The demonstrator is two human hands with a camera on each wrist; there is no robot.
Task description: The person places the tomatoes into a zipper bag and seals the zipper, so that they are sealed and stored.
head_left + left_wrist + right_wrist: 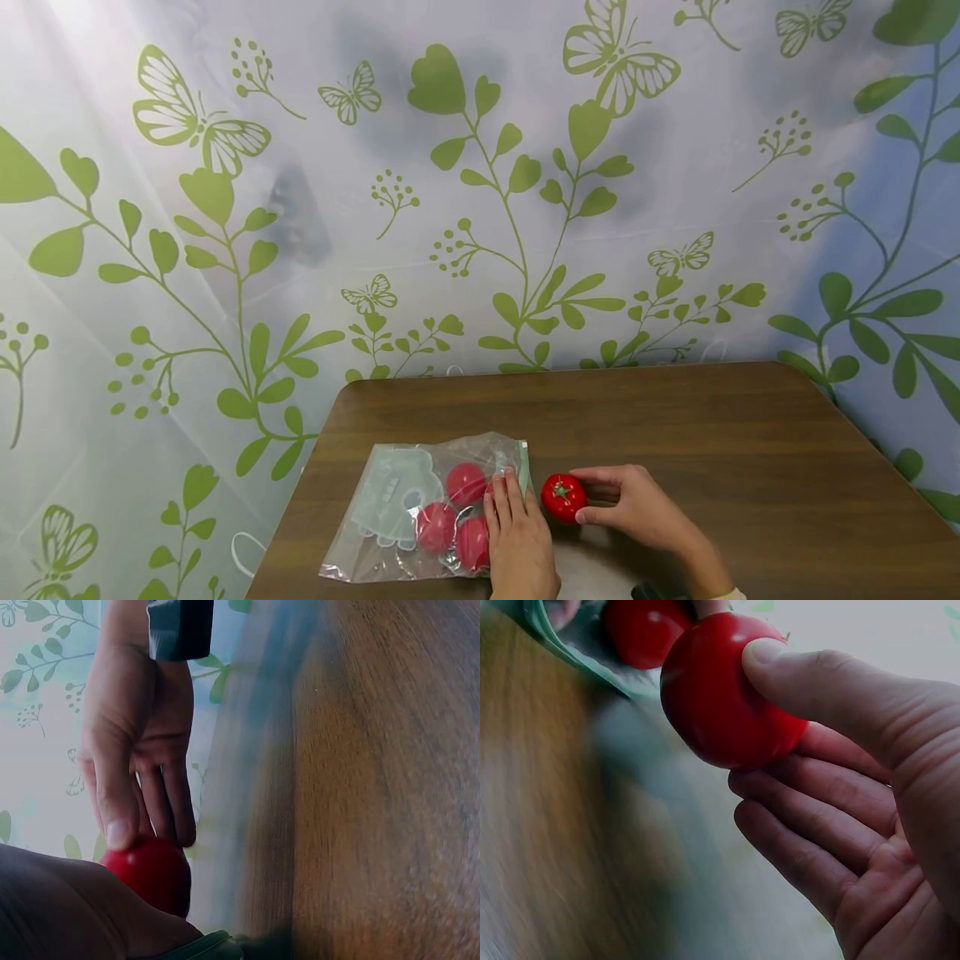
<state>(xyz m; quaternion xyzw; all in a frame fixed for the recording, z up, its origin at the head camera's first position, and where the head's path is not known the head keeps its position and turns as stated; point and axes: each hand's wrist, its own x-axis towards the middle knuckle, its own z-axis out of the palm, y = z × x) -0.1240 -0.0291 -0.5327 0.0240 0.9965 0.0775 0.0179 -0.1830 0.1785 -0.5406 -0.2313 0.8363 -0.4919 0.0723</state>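
Note:
In the head view, my right hand (648, 504) pinches a red tomato (564, 492) with a green stem top between thumb and fingers. The right wrist view shows the thumb on the tomato's (720, 697) near side, with the other fingers under and behind it. My left hand (519, 533) lies with straight fingers on a clear zip bag (397, 487), close to its green-edged mouth; its thumb is hidden. Several red tomatoes (467, 482) are inside the bag. The held tomato is just right of the mouth, outside the bag.
The bag lies flat on a brown wooden table (675, 425), towards its left side. A dark object (645, 592) shows at the bottom edge, below the right forearm. Behind the table hangs a pale curtain (337, 208) printed with green leaves and butterflies.

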